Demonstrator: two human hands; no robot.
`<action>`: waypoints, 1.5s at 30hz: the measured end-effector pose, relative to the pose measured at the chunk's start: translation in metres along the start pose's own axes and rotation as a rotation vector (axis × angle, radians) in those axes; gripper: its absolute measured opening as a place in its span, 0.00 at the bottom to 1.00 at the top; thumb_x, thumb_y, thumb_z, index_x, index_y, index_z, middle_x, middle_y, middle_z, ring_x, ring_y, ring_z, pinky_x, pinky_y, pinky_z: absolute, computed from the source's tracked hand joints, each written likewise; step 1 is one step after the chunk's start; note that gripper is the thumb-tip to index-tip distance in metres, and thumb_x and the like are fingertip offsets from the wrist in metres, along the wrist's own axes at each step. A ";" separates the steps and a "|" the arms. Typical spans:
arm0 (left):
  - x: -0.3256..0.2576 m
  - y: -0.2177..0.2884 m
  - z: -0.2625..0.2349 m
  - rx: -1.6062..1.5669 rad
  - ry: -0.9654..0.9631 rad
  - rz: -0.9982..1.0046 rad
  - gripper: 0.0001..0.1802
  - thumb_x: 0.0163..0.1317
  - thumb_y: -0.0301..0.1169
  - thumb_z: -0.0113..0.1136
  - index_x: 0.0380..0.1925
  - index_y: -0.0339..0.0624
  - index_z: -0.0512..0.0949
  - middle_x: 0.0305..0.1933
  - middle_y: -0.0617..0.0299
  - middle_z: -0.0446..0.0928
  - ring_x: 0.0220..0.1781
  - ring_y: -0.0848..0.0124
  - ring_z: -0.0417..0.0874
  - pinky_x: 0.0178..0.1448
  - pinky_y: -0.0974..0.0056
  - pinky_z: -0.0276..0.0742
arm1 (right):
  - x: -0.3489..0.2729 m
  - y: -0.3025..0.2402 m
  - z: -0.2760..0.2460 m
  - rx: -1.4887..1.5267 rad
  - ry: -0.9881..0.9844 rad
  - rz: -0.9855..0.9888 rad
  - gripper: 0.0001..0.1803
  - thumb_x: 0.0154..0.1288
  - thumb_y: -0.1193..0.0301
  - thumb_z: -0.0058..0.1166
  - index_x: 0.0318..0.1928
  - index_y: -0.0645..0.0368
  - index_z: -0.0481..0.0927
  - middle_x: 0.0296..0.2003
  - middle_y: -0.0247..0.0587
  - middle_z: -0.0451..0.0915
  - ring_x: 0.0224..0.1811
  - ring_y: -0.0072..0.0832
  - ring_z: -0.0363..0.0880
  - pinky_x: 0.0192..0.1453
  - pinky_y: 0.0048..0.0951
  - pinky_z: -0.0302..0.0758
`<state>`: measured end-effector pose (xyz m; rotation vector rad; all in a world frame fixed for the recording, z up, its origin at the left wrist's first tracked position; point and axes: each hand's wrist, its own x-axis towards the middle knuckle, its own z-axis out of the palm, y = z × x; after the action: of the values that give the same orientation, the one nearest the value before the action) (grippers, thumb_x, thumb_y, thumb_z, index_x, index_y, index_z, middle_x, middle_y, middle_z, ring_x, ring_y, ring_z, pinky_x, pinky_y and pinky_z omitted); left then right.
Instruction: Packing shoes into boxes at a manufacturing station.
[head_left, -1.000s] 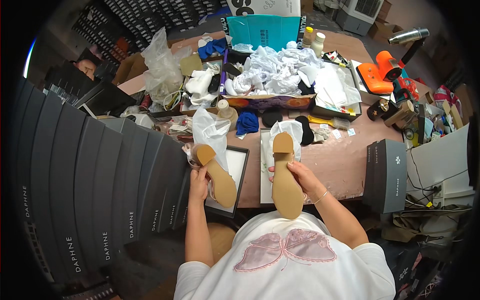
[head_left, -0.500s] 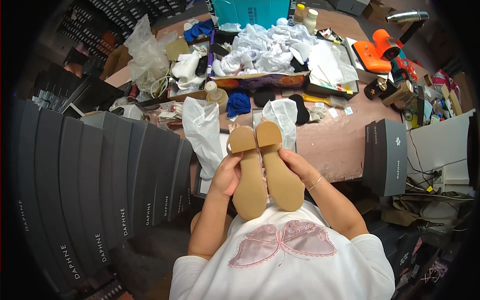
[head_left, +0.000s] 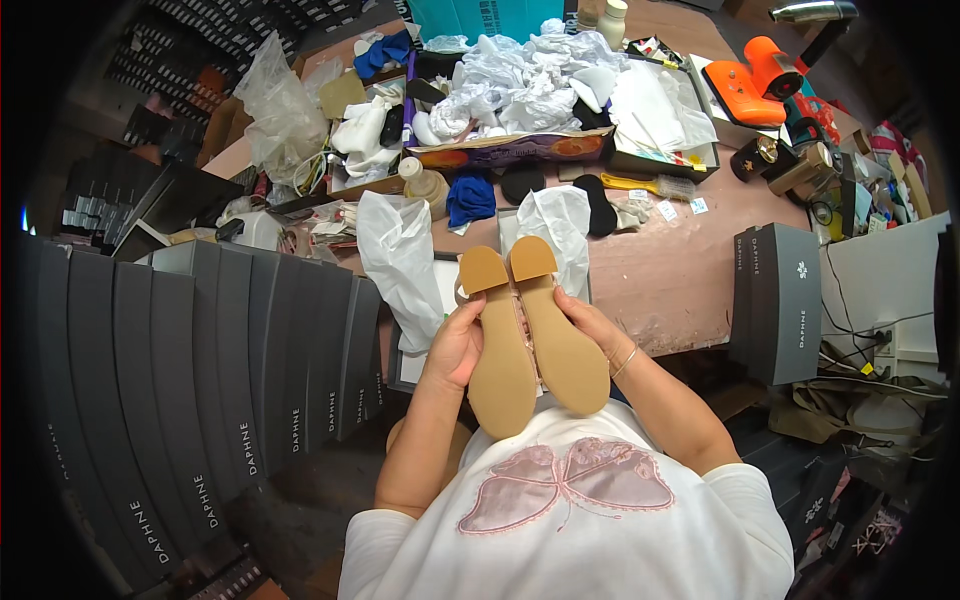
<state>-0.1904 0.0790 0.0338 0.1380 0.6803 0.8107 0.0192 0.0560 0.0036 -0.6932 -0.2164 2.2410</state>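
Note:
Two tan-soled heeled sandals are held side by side in front of my chest, soles facing up and heels pointing away from me. My left hand (head_left: 460, 338) is closed around the outer edge of the left sandal (head_left: 503, 385). Around the right sandal (head_left: 570, 365), near its heel, my right hand (head_left: 594, 325) is wrapped, with a thin bracelet at the wrist. Pinkish straps show in the gap between the soles; the uppers are otherwise hidden underneath. Behind the sandals lies an open shoebox (head_left: 408, 370) with white tissue paper (head_left: 398, 262) standing up out of it.
Grey shoeboxes (head_left: 235, 370) stand in a long row at the left, more (head_left: 780, 305) at the right. Across the bench sit a carton (head_left: 510, 153) heaped with crumpled paper, a bottle (head_left: 424, 188), a blue cloth (head_left: 469, 200), a yellow-handled brush (head_left: 650, 186) and an orange device (head_left: 745, 93).
The sandals have tilted slightly, so their soles face me more squarely. Both hands keep their hold, and the view has shifted a little.

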 end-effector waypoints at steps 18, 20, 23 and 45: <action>-0.028 0.012 0.018 0.233 -0.298 0.155 0.20 0.67 0.37 0.55 0.55 0.39 0.71 0.48 0.56 0.78 0.46 0.65 0.82 0.50 0.58 0.81 | -0.024 -0.027 0.005 -0.519 -0.178 -0.057 0.23 0.71 0.60 0.50 0.59 0.61 0.70 0.50 0.35 0.77 0.51 0.21 0.74 0.57 0.26 0.72; -0.034 0.016 0.013 0.320 -0.346 0.209 0.21 0.66 0.36 0.56 0.56 0.39 0.71 0.49 0.57 0.78 0.48 0.67 0.82 0.52 0.59 0.80 | -0.027 -0.032 0.011 -0.736 -0.162 -0.092 0.19 0.70 0.64 0.51 0.57 0.61 0.73 0.49 0.30 0.76 0.50 0.16 0.71 0.56 0.23 0.70; -0.038 0.019 0.004 0.451 -0.342 0.260 0.21 0.65 0.32 0.58 0.57 0.40 0.70 0.51 0.59 0.78 0.49 0.69 0.81 0.54 0.62 0.79 | -0.028 -0.033 0.016 -0.863 -0.247 -0.168 0.19 0.71 0.64 0.51 0.57 0.61 0.73 0.48 0.30 0.77 0.49 0.16 0.71 0.55 0.23 0.71; 0.001 -0.062 -0.027 0.030 -0.176 0.063 0.35 0.63 0.41 0.53 0.68 0.45 0.55 0.58 0.52 0.71 0.64 0.56 0.69 0.70 0.50 0.61 | -0.021 -0.041 0.035 -1.414 0.123 -0.466 0.16 0.66 0.62 0.53 0.37 0.66 0.81 0.31 0.54 0.81 0.35 0.45 0.81 0.40 0.36 0.75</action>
<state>-0.1678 0.0329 -0.0110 0.2558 0.5237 0.8381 0.0377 0.0720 0.0562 -1.2682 -1.7643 1.3129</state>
